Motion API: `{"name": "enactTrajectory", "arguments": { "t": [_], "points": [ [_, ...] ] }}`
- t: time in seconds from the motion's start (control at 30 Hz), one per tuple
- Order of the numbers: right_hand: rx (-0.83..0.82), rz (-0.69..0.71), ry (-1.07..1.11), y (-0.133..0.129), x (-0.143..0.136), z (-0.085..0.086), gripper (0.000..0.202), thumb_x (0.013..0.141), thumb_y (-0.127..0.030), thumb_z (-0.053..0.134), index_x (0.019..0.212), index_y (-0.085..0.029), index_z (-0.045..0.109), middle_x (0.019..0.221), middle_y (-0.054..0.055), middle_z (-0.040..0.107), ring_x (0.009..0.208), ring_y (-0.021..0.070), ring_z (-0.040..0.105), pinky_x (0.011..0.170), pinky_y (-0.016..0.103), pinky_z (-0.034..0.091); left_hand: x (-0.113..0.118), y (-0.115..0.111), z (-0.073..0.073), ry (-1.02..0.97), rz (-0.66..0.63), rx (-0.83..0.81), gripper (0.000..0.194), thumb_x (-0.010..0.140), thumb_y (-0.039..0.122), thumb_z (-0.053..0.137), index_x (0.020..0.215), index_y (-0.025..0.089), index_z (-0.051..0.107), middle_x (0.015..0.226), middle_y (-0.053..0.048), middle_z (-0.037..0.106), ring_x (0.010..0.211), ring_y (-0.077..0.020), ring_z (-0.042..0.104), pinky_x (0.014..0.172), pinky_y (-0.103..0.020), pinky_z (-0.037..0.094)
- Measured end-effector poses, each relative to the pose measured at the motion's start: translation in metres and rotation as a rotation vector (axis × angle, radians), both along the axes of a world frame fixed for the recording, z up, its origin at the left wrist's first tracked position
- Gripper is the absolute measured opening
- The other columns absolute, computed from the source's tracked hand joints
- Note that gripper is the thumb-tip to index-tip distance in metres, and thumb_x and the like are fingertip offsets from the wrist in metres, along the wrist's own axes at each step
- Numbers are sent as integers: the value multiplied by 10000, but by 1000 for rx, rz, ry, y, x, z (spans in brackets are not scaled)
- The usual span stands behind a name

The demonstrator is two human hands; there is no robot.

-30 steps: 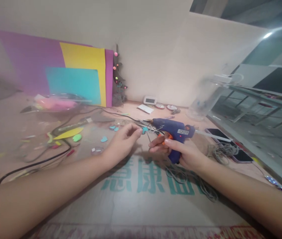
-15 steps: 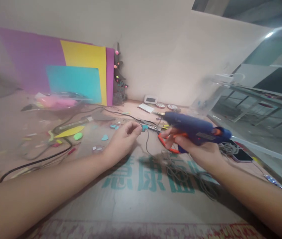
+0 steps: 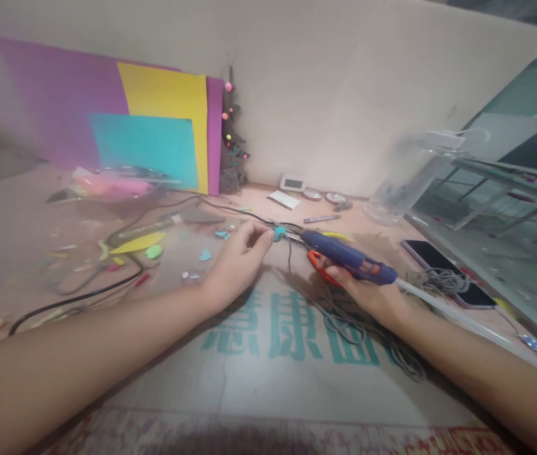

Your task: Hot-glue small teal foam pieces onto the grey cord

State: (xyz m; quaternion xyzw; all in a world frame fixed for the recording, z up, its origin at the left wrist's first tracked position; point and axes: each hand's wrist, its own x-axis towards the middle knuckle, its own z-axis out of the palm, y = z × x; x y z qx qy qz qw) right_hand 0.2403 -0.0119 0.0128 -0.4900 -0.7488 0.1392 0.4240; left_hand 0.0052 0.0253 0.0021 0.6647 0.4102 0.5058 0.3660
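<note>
Two hands are being kept busy over the cardboard sheet (image 3: 259,385): the teal piece (image 3: 278,234) is still being pinched by the left hand (image 3: 237,265), while the glue gun (image 3: 351,259), raised a moment earlier, is being lowered flat in the right hand's (image 3: 367,294) closed grip, suggesting gluing is pausing.

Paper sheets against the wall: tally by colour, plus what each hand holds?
Purple sheet: 1
Yellow sheet: 1
Teal sheet: 1
Total: 3
Left hand pinches 1 small teal piece; right hand grips 1 blue glue gun.
</note>
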Motion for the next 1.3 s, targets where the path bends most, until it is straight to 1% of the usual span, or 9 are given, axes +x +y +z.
{"name": "enactTrajectory", "arguments": {
  "t": [0.07,0.13,0.23,0.3,0.43,0.67,0.9,1.1,1.3],
  "points": [
    [-69,22,12,0,0,-1,163,839,-447,700,841,-285,686,860,44,748,815,270,713,807,439,571,0,-1,2,-12,7,-15,177,932,323,505,814,191,520,834,-8,579,834,-164,541,784,-274,428],
    [-95,22,-17,1,0,-2,167,838,-456,699,842,-289,693,879,41,753,822,272,715,808,444,568,0,-2,3,-12,11,-27,176,926,319,506,805,192,518,819,-6,570,825,-164,535,778,-272,425],
    [-56,18,-102,1,-1,-2,175,829,-456,700,775,-290,687,836,30,745,794,261,706,792,430,559,1,-2,4,-3,23,-38,166,917,313,508,801,195,516,815,-3,571,811,-162,529,770,-273,417],
    [-25,8,-131,0,-2,-2,174,826,-446,697,769,-283,677,804,24,735,769,249,697,759,408,555,1,-1,4,-2,26,-37,165,911,315,509,797,197,516,814,-3,573,807,-163,528,763,-276,410],
    [3,-24,-149,-2,-4,-3,151,815,-414,698,809,-267,665,777,16,718,736,229,679,705,368,544,1,1,1,-19,8,-19,178,908,337,513,800,196,518,810,-2,572,796,-162,527,761,-284,403],
    [39,-51,-151,-2,-5,-3,233,807,-454,695,688,-276,605,634,7,637,600,211,609,583,350,504,0,0,-2,-22,-9,-11,193,923,339,521,802,188,524,809,2,559,798,-156,525,758,-283,397],
    [75,-91,-178,-2,-4,-5,236,816,-469,697,715,-274,608,686,11,650,668,215,627,623,346,522,1,0,0,-24,-12,-22,195,928,331,524,792,192,524,792,7,566,782,-155,532,750,-280,411],
    [81,-105,-194,0,-4,-5,232,805,-450,708,717,-272,590,703,16,647,664,213,623,617,342,523,-1,0,0,-18,-16,-30,199,937,326,519,793,189,529,785,8,546,777,-152,519,763,-281,411],
    [54,-104,-186,0,-5,-3,224,806,-455,701,731,-270,600,723,21,658,691,222,632,633,352,532,0,-1,1,-14,-10,-29,199,936,328,524,792,190,530,785,7,559,778,-156,530,765,-281,420]
  ]
}}
